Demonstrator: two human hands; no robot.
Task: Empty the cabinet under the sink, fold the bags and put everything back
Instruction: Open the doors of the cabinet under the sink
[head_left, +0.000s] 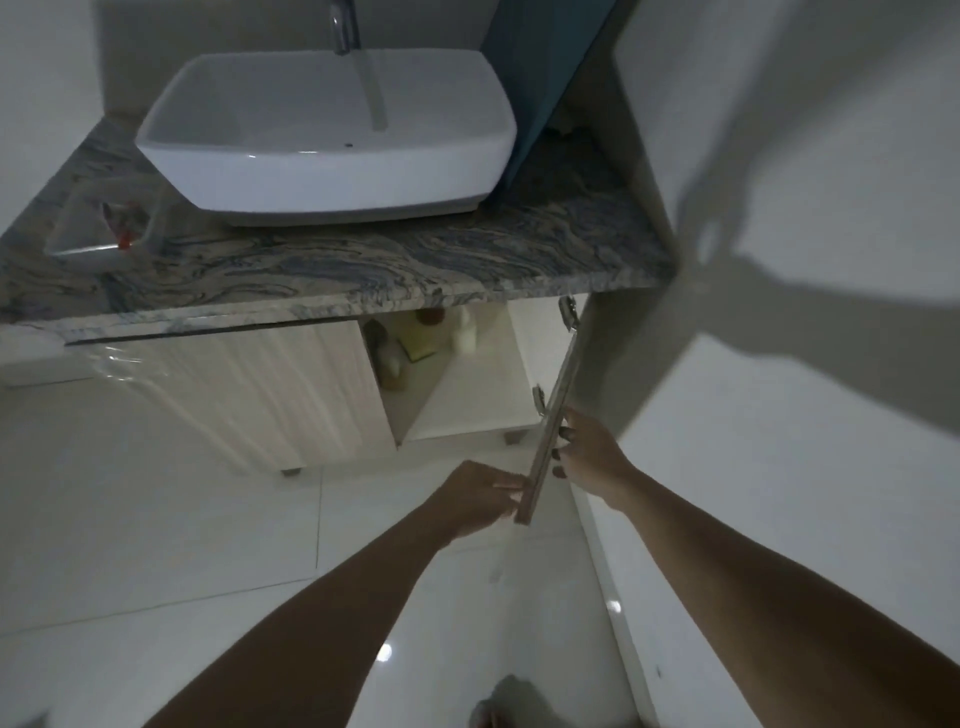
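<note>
Both forearms are bare with no sleeves, and the right hand (587, 449) wears dark nail polish.

Readable text: none in this view.
Bottles (464, 332) in the cabinet (452, 384): too small and blurred for any label to be made out.
Yellow item (418, 345) in the cabinet: no lettering legible.
Sink (332, 156): no brand mark or number visible.
</note>
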